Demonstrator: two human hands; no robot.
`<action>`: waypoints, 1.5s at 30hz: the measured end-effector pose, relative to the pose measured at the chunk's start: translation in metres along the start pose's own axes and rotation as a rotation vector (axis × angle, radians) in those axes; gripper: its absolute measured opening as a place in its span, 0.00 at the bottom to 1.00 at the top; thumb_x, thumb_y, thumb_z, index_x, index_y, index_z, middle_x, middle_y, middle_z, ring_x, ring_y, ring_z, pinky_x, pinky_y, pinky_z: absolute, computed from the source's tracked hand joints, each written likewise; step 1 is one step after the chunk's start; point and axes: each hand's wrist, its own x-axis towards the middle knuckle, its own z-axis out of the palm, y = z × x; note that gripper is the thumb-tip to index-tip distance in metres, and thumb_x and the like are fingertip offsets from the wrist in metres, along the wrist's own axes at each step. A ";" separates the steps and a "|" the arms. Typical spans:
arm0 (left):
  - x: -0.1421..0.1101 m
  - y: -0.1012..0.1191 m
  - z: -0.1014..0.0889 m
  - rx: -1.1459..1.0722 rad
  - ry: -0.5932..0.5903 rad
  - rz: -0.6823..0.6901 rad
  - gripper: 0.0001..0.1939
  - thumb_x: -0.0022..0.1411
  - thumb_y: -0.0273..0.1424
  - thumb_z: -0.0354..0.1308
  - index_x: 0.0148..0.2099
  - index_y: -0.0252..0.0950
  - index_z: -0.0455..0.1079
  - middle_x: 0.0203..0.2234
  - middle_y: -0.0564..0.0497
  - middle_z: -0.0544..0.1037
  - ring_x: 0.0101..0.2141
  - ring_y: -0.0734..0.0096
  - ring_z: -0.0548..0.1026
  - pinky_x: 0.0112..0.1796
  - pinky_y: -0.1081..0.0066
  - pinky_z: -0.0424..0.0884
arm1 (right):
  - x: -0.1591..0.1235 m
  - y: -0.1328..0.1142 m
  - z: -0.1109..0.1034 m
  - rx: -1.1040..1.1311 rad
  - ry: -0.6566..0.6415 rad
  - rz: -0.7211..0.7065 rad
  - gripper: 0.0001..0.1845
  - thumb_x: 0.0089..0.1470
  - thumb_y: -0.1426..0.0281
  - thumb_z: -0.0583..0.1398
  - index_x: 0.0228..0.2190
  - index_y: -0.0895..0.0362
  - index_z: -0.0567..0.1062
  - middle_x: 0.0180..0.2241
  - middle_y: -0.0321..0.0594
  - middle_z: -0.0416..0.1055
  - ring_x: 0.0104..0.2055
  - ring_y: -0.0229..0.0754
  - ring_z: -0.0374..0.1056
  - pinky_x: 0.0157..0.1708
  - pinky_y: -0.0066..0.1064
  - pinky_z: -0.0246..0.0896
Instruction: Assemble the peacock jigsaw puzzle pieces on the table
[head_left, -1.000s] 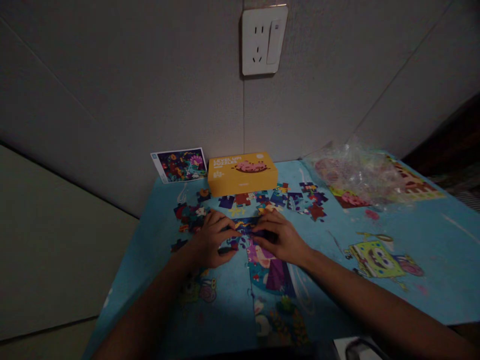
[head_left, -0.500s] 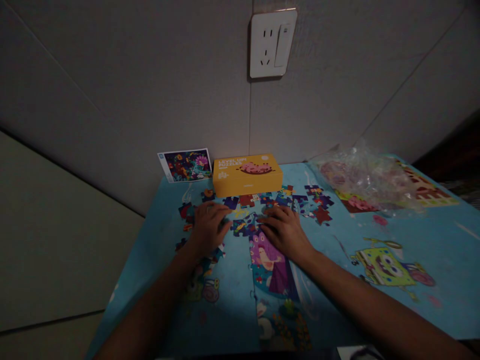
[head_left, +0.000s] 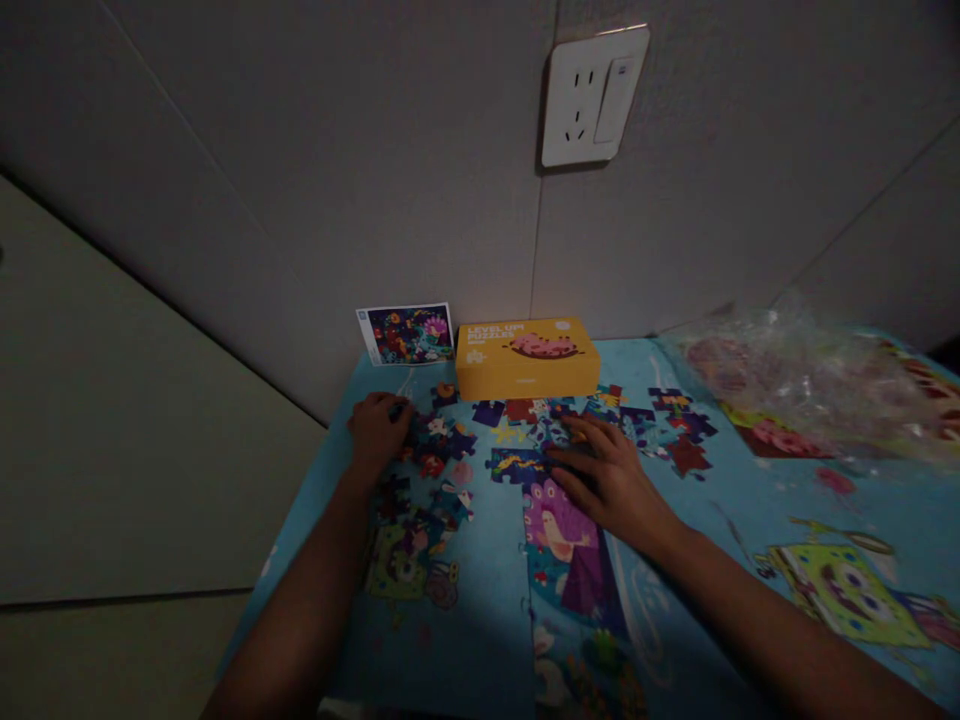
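At the left cluster of loose puzzle pieces (head_left: 431,465), my left hand (head_left: 375,435) has its fingers curled around a dark puzzle piece (head_left: 397,410), partly hidden by them. My right hand (head_left: 611,475) has its fingers apart, their tips on or just over the dark blue joined pieces (head_left: 514,465) with a yellow creature. Those pieces lie above the top of a joined puzzle strip (head_left: 566,540) showing a pink and purple figure. The right fingers partly cover small pieces behind the strip.
A yellow puzzle box (head_left: 525,375) stands against the wall, with a picture card (head_left: 412,335) leaning at its left. More loose pieces (head_left: 679,430) lie to the right. Crumpled clear plastic (head_left: 810,370) covers another picture puzzle at the far right. A blue cartoon-printed cover (head_left: 712,590) spreads over the table.
My left hand has moved from the joined pieces leftward to the loose cluster. My right hand stays near the strip's top, its fingers more spread. The view has swung left.
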 end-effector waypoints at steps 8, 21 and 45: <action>-0.006 0.000 -0.010 -0.136 -0.250 0.302 0.32 0.43 0.48 0.73 0.51 0.45 0.75 0.58 0.46 0.70 0.58 0.45 0.64 0.58 0.47 0.58 | -0.003 -0.003 -0.005 0.113 0.051 0.055 0.13 0.62 0.66 0.58 0.39 0.57 0.82 0.47 0.53 0.69 0.52 0.57 0.63 0.51 0.54 0.63; -0.015 0.024 -0.005 -0.427 -0.060 0.207 0.14 0.65 0.40 0.55 0.38 0.37 0.77 0.30 0.50 0.79 0.32 0.65 0.76 0.36 0.67 0.73 | 0.000 -0.010 -0.007 0.271 0.126 0.038 0.11 0.61 0.68 0.58 0.32 0.55 0.80 0.37 0.45 0.75 0.43 0.49 0.70 0.48 0.45 0.65; -0.050 0.076 0.000 -0.410 -0.238 0.726 0.09 0.63 0.35 0.62 0.45 0.43 0.79 0.39 0.49 0.82 0.49 0.57 0.72 0.55 0.56 0.64 | 0.004 -0.018 -0.005 0.436 -0.005 -0.134 0.13 0.64 0.68 0.58 0.46 0.51 0.80 0.37 0.42 0.81 0.42 0.46 0.73 0.43 0.40 0.69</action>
